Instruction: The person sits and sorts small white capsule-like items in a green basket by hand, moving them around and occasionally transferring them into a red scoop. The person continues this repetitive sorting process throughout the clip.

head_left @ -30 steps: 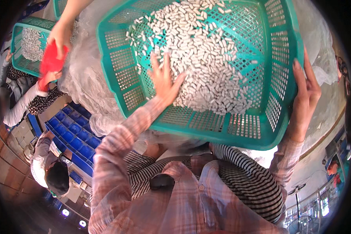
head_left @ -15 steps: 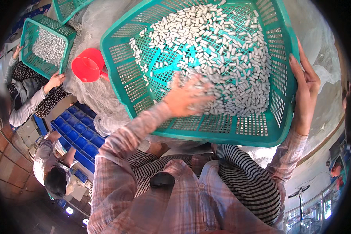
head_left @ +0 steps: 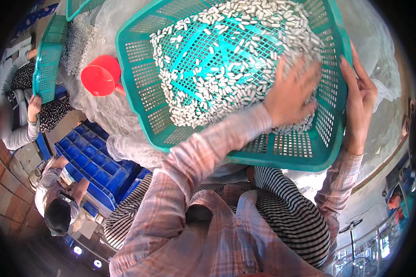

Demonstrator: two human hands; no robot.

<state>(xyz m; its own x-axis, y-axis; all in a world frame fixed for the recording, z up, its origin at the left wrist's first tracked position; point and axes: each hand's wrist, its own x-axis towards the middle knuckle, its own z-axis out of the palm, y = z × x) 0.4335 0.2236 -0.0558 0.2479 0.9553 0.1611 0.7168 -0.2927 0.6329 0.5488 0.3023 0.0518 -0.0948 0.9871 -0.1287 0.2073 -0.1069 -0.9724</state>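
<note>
A large green plastic basket [head_left: 282, 159] with a mesh bottom lies tilted in front of me. Small white capsules [head_left: 217, 85] are scattered over its floor, thickest along the far side and around the lower edge. My left hand [head_left: 295, 90] reaches inside at the right, palm down among the capsules, its fingers spread and slightly blurred. Outside the right wall, my right hand [head_left: 359, 99] grips the basket's rim, thumb on top; part of its fingers is hidden behind the wall.
Left of the basket stands a red plastic scoop [head_left: 100, 76] on crumpled clear plastic sheeting [head_left: 125, 143]. A co-worker tips a smaller green basket [head_left: 49, 60] beside a heap of capsules [head_left: 78, 46]. A blue compartment tray [head_left: 90, 159] sits lower left, near another person [head_left: 58, 203].
My left hand has swept right across the basket, and capsules have shifted over the mesh. The co-worker's basket has gone from nearly level to steeply tilted. My right hand keeps its grip.
</note>
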